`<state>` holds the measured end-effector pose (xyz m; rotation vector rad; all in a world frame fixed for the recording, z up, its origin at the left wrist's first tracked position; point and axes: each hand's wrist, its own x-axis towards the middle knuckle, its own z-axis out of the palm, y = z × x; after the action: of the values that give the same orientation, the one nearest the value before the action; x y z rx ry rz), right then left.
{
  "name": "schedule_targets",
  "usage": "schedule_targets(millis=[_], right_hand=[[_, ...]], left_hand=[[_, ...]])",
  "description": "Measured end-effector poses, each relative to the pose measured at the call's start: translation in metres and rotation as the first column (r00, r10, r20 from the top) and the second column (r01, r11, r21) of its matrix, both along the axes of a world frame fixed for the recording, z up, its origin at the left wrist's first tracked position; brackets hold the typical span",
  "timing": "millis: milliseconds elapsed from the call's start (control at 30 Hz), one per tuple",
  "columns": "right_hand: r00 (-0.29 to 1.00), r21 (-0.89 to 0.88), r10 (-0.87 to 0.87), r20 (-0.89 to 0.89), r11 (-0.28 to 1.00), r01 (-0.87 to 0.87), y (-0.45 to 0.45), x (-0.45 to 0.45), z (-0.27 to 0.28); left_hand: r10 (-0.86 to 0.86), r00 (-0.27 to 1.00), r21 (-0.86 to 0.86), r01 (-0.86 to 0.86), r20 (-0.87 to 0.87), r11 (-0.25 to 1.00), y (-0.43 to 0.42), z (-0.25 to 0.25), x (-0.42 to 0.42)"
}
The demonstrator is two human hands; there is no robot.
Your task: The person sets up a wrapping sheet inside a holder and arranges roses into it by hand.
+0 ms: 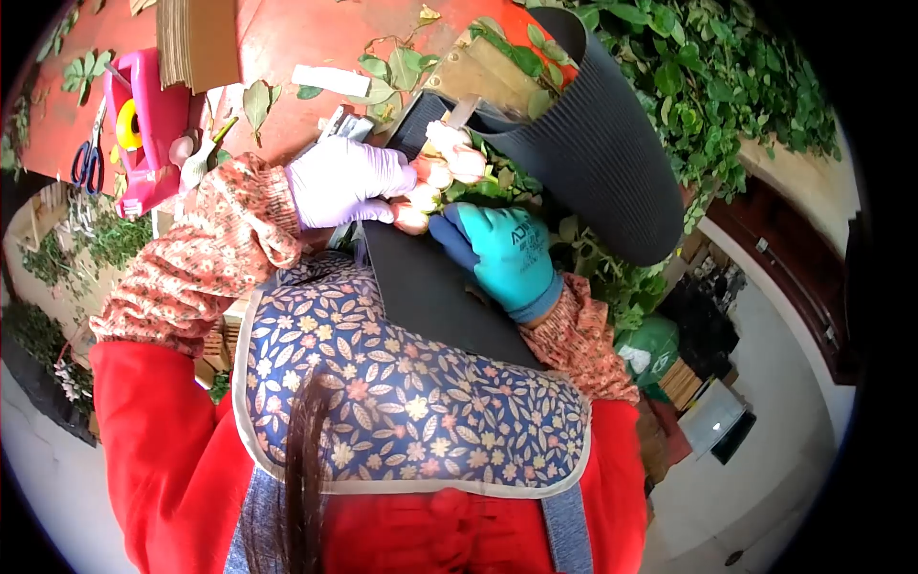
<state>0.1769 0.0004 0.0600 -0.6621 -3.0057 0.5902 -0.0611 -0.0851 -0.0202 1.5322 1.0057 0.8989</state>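
Observation:
Several pale pink roses lie in a small cluster between my two hands, over a black ribbed mat. My left hand, in a thin lilac glove, reaches in from the left. Its fingers and thumb close around the nearest blooms. On the other side, my right hand wears a teal and dark blue work glove marked with letters. Its fingers are curled, close to the blooms; what they hold is hidden beneath the glove. A flat black panel runs under the right hand toward my flowered apron.
A black ribbed sheet curls up at right, beside piled green leaves. On the red table lie loose leaves, brown cardboard, a pink tape dispenser and blue-handled scissors.

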Motion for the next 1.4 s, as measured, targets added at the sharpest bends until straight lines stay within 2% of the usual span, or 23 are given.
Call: schedule_targets(millis=[67, 100, 167, 200, 267, 333, 433, 533, 600, 667, 767, 800, 900, 933, 967, 1000, 1033, 1067, 1100, 1167, 1233, 1267, 1400], right_hand=[[0.998, -0.079, -0.035, 0.053, 0.996, 0.039, -0.004, 0.006, -0.007], [0.992, -0.112, 0.019, 0.123, 0.994, -0.005, -0.001, 0.01, -0.015], [0.951, -0.174, 0.081, 0.3, 0.984, -0.029, 0.0, 0.009, -0.018], [0.952, -0.176, 0.078, 0.297, 0.984, -0.026, 0.001, 0.008, -0.018], [0.947, -0.196, 0.125, 0.295, 0.978, -0.069, 0.004, 0.006, -0.018], [0.949, -0.224, 0.132, 0.285, 0.972, -0.068, 0.005, 0.008, -0.021], [0.963, -0.295, 0.141, 0.231, 0.953, -0.068, 0.009, 0.016, -0.029], [0.92, -0.229, 0.202, 0.335, 0.965, -0.128, 0.012, 0.011, -0.024], [0.927, -0.228, 0.212, 0.31, 0.963, -0.144, 0.018, 0.009, -0.022], [0.932, -0.227, 0.223, 0.286, 0.961, -0.16, 0.023, 0.004, -0.018], [0.885, -0.242, 0.243, 0.398, 0.958, -0.154, 0.021, -0.001, -0.017], [0.906, -0.217, 0.245, 0.345, 0.96, -0.177, 0.015, 0.002, -0.025], [0.943, -0.178, 0.241, 0.229, 0.963, -0.203, 0.018, 0.006, -0.019], [0.965, -0.178, 0.213, 0.155, 0.966, -0.185, 0.018, 0.007, -0.013], [0.988, -0.188, 0.115, 0.105, 0.978, -0.094, 0.017, 0.004, -0.002], [0.987, -0.187, 0.118, 0.105, 0.978, -0.097, 0.014, 0.003, 0.002], [0.994, -0.115, 0.02, 0.106, 0.993, -0.007, 0.012, 0.003, 0.005], [0.992, -0.042, -0.079, 0.099, 0.996, 0.083, 0.011, 0.002, 0.006], [0.98, 0.009, -0.025, 0.199, 1.0, 0.023, 0.01, 0.001, -0.001], [0.976, 0.076, 0.023, 0.217, 0.996, -0.041, 0.007, 0.002, -0.024], [0.976, 0.146, 0.071, 0.204, 0.984, -0.102, 0.005, 0.003, -0.031], [0.976, 0.152, 0.078, 0.201, 0.982, -0.11, 0.006, 0.003, -0.032], [0.96, 0.133, 0.096, 0.264, 0.982, -0.135, 0.013, 0.007, -0.024]], left_hand=[[0.045, 0.999, -0.077, -0.043, 0.019, 0.996, 0.002, -0.002, 0.002], [0.056, 0.995, 0.027, -0.054, -0.085, 0.998, 0.001, -0.006, 0.005], [0.104, 0.991, 0.095, -0.096, -0.079, 0.991, 0.004, -0.005, 0.006], [0.129, 0.989, 0.129, -0.118, -0.076, 0.985, 0.006, -0.004, 0.007], [0.117, 0.922, 0.176, -0.055, -0.369, 0.983, 0.009, 0.009, 0.004], [0.096, 0.928, 0.126, -0.053, -0.36, 0.991, 0.007, 0.003, 0.006], [0.091, 0.877, 0.148, -0.023, -0.472, 0.989, 0.01, 0.015, 0.014], [0.09, 0.902, 0.145, -0.031, -0.422, 0.989, 0.005, 0.02, 0.003], [-0.07, 0.888, 0.037, 0.097, -0.455, 0.995, 0.01, 0.043, -0.014], [0.0, 0.998, 0.149, 0.009, -0.066, 0.989, 0.004, 0.039, -0.016], [-0.151, 0.988, 0.054, 0.149, 0.032, 0.987, 0.001, 0.026, -0.007], [-0.153, 0.988, 0.053, 0.151, 0.031, 0.987, -0.002, 0.017, -0.007], [-0.172, 0.949, 0.095, 0.203, -0.264, 0.975, -0.004, 0.007, -0.007], [-0.159, 0.952, 0.101, 0.191, -0.261, 0.976, -0.002, 0.013, -0.005], [-0.207, 0.938, -0.134, 0.175, -0.279, 0.975, 0.0, 0.022, -0.001], [-0.267, 0.921, -0.366, 0.153, -0.283, 0.918, 0.0, 0.027, 0.0], [-0.181, 0.928, -0.07, 0.167, -0.326, 0.983, -0.002, 0.028, -0.004], [-0.177, 0.928, -0.069, 0.164, -0.326, 0.984, -0.001, 0.032, -0.004], [-0.189, 0.897, -0.094, 0.166, -0.398, 0.982, 0.0, 0.039, -0.003], [-0.198, 0.861, -0.117, 0.162, -0.468, 0.98, 0.001, 0.042, -0.003], [-0.083, 0.935, 0.185, 0.155, -0.346, 0.97, 0.001, 0.032, -0.004], [-0.073, 0.934, 0.19, 0.147, -0.349, 0.971, 0.004, 0.031, -0.005], [0.067, 0.935, 0.444, 0.101, -0.347, 0.89, 0.02, 0.033, 0.01]])
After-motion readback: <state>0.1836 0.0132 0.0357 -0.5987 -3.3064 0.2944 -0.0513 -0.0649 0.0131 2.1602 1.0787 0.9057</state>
